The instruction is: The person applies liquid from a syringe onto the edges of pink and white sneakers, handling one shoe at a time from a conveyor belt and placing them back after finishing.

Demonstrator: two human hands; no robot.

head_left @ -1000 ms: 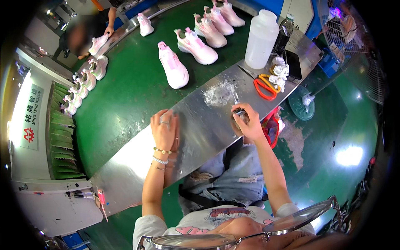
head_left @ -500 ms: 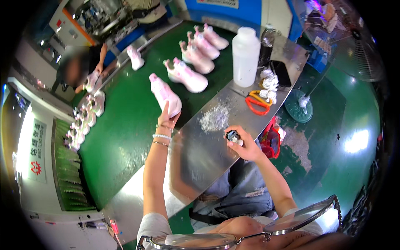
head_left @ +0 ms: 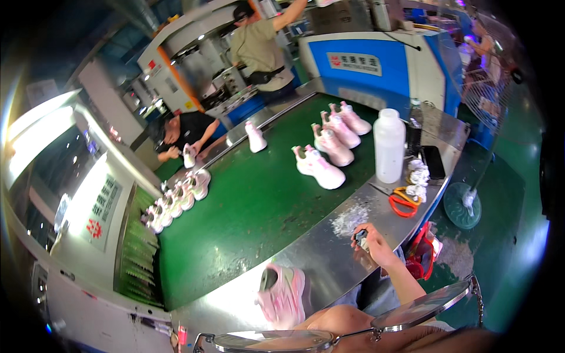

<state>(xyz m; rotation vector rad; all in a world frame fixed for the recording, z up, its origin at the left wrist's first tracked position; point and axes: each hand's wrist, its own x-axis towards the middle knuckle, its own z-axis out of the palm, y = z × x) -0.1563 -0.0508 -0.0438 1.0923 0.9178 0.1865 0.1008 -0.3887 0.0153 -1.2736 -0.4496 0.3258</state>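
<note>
A pink and white sneaker [head_left: 281, 297] is close to me at the near edge of the metal table, its opening tilted up. My left hand does not show, so what it holds I cannot tell. The fingers of my right hand [head_left: 375, 244] are curled round a small dark object with pale parts [head_left: 361, 238], too small to name. This hand hovers over the metal ledge [head_left: 329, 259], just beside a pile of whitish shreds [head_left: 350, 220]. Orange-handled scissors [head_left: 404, 203] lie farther right.
Several pink sneakers [head_left: 321, 167] stand on the green belt [head_left: 235, 200]; more line its left side [head_left: 176, 200]. A white bottle [head_left: 389, 147], dark bottle [head_left: 415, 126], phone [head_left: 434, 163] and crumpled white paper [head_left: 418, 176] are at right. One co-worker [head_left: 194, 132] handles a shoe; another [head_left: 262, 53] stands behind.
The view has tilted up. The sneaker in my left hand has come off the belt toward me, and that hand has left the view. My right hand still grips the small object.
</note>
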